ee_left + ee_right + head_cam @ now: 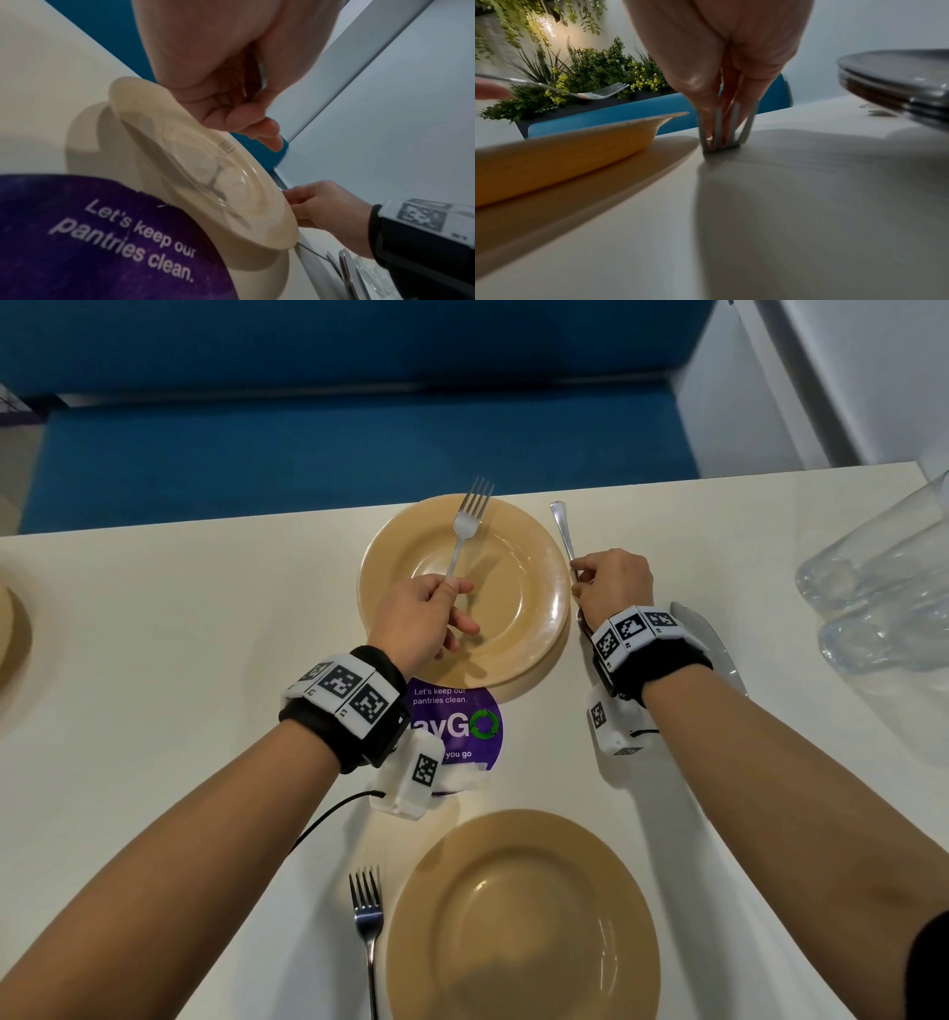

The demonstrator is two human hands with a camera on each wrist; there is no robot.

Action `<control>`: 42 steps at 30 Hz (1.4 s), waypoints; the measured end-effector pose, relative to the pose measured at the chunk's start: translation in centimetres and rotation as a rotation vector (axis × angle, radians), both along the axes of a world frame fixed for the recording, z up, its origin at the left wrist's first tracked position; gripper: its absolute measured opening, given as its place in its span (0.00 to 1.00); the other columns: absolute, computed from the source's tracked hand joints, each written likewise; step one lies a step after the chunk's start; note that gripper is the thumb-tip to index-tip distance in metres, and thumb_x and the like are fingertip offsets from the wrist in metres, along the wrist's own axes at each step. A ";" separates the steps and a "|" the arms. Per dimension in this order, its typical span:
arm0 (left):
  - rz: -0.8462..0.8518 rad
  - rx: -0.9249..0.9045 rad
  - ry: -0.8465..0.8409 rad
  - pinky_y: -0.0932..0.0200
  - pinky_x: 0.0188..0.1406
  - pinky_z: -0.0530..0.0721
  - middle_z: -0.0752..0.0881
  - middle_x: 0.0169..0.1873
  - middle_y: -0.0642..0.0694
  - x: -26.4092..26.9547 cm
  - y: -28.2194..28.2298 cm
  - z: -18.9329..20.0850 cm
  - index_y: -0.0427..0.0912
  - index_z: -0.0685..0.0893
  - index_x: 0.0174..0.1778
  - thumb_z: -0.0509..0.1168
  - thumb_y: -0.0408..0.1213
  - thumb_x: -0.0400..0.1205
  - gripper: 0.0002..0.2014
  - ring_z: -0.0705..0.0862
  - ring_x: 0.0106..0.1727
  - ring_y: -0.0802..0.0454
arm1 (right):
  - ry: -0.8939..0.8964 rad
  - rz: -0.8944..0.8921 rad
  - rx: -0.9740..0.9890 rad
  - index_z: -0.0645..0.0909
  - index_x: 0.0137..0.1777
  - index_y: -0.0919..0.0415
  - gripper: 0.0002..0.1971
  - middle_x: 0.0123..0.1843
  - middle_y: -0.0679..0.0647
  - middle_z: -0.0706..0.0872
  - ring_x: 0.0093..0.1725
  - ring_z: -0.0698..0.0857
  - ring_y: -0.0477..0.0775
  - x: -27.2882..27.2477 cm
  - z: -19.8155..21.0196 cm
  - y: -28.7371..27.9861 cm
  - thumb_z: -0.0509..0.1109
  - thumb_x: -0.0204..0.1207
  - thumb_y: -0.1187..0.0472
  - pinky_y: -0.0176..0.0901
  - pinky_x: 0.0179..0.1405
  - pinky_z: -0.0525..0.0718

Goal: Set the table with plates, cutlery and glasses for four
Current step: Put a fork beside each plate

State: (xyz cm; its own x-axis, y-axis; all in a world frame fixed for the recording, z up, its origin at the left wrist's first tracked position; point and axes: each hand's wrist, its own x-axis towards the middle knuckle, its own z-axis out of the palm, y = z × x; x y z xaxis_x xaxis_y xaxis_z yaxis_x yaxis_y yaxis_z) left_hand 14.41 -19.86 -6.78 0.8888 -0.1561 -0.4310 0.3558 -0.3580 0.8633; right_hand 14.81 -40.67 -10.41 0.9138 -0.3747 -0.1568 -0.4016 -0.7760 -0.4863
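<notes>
A tan far plate (513, 634) (262, 209) (559, 156) sits near the table's far edge. My left hand (452, 593) (246, 113) pinches a steel fork (464, 526) (598, 93) by its handle above that plate, tines pointing away. Just right of the plate, my right hand (577, 580) (321, 209) (721, 97) grips a bundle of cutlery (561, 518) (720, 130); the handle ends touch the table, and a spoon bowl shows by my wrist. A second tan plate (524, 916) lies close to me with a fork (367, 916) on its left.
Clear glasses (873, 588) stand at the right edge, and a clear glass dish (719, 639) (898, 81) lies under my right wrist. A purple round sticker (462, 726) (77, 233) lies between the two plates. Another tan plate (10, 639) shows at the left edge. A blue bench lies beyond the table.
</notes>
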 end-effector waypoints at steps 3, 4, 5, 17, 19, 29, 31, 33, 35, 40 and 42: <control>0.006 0.003 0.004 0.68 0.18 0.74 0.85 0.28 0.50 -0.1 0.1 0.1 0.45 0.83 0.57 0.53 0.39 0.88 0.13 0.76 0.17 0.62 | 0.002 -0.004 0.002 0.83 0.65 0.64 0.18 0.55 0.62 0.89 0.54 0.86 0.61 0.0 0.1 0.0 0.64 0.77 0.74 0.43 0.57 0.83; 0.008 0.002 0.005 0.67 0.19 0.74 0.85 0.28 0.50 -0.1 0.1 0.1 0.45 0.83 0.57 0.53 0.39 0.88 0.13 0.76 0.17 0.62 | 0.006 -0.004 0.004 0.83 0.65 0.64 0.18 0.55 0.62 0.89 0.54 0.86 0.60 -0.1 0.1 0.0 0.64 0.77 0.73 0.42 0.55 0.82; 0.009 0.004 0.003 0.67 0.19 0.74 0.85 0.28 0.50 -0.1 0.2 0.2 0.45 0.83 0.57 0.53 0.39 0.88 0.13 0.76 0.18 0.62 | 0.009 -0.007 0.007 0.83 0.64 0.64 0.17 0.54 0.62 0.89 0.53 0.87 0.60 -0.2 0.2 0.0 0.65 0.77 0.73 0.40 0.54 0.81; 0.018 0.098 -0.113 0.72 0.19 0.74 0.87 0.28 0.52 -1.4 3.1 0.9 0.42 0.86 0.52 0.63 0.43 0.84 0.10 0.76 0.14 0.64 | -0.310 0.149 0.159 0.84 0.63 0.62 0.16 0.57 0.57 0.87 0.52 0.85 0.54 -2.4 5.0 7.1 0.71 0.76 0.61 0.45 0.62 0.82; 0.026 0.128 -0.119 0.74 0.17 0.71 0.87 0.28 0.52 -1.7 4.8 1.4 0.42 0.86 0.49 0.64 0.42 0.83 0.08 0.79 0.16 0.62 | -0.350 0.303 0.169 0.84 0.63 0.62 0.17 0.58 0.57 0.86 0.53 0.84 0.54 -2.9 5.9 10.3 0.71 0.74 0.65 0.47 0.61 0.82; -0.095 0.395 -0.248 0.65 0.29 0.78 0.88 0.28 0.53 -3.0 20.3 5.5 0.46 0.87 0.29 0.76 0.46 0.72 0.10 0.82 0.27 0.58 | -0.101 0.808 -0.131 0.86 0.60 0.59 0.12 0.56 0.57 0.87 0.60 0.81 0.58 -3.7 8.7 25.7 0.66 0.80 0.64 0.46 0.61 0.76; -0.144 0.462 -0.258 0.63 0.29 0.78 0.88 0.28 0.53 -2.8 24.6 6.2 0.45 0.89 0.30 0.77 0.48 0.70 0.11 0.82 0.28 0.58 | -0.058 0.790 -0.130 0.86 0.59 0.58 0.11 0.55 0.55 0.87 0.59 0.82 0.57 -3.8 9.2 29.6 0.66 0.80 0.62 0.45 0.60 0.78; -0.201 0.517 -0.265 0.61 0.31 0.81 0.88 0.28 0.53 -2.3 28.9 6.9 0.45 0.89 0.30 0.78 0.49 0.69 0.12 0.82 0.30 0.58 | -0.024 0.752 -0.103 0.86 0.58 0.59 0.11 0.55 0.55 0.88 0.58 0.83 0.55 -3.9 9.4 33.5 0.67 0.79 0.62 0.39 0.58 0.76; -0.238 0.549 -0.278 0.61 0.31 0.82 0.88 0.27 0.53 -1.8 33.0 7.4 0.44 0.89 0.29 0.79 0.49 0.67 0.12 0.82 0.30 0.58 | 0.002 0.711 -0.041 0.86 0.56 0.60 0.09 0.54 0.55 0.89 0.56 0.84 0.55 -3.9 9.2 37.4 0.68 0.78 0.62 0.37 0.55 0.76; -0.163 0.458 -0.301 0.59 0.40 0.83 0.86 0.31 0.52 0.7 40.1 7.7 0.45 0.88 0.39 0.81 0.45 0.67 0.12 0.83 0.33 0.55 | 0.035 0.533 0.080 0.87 0.50 0.60 0.06 0.45 0.55 0.89 0.47 0.84 0.55 -2.8 7.8 44.3 0.71 0.76 0.62 0.38 0.45 0.74; -0.013 0.381 -0.320 0.58 0.43 0.84 0.86 0.35 0.52 2.0 41.7 7.0 0.45 0.86 0.47 0.79 0.42 0.69 0.14 0.83 0.36 0.56 | 0.052 0.414 0.144 0.87 0.48 0.60 0.04 0.40 0.54 0.86 0.43 0.85 0.55 -2.2 6.8 45.8 0.71 0.75 0.63 0.35 0.39 0.75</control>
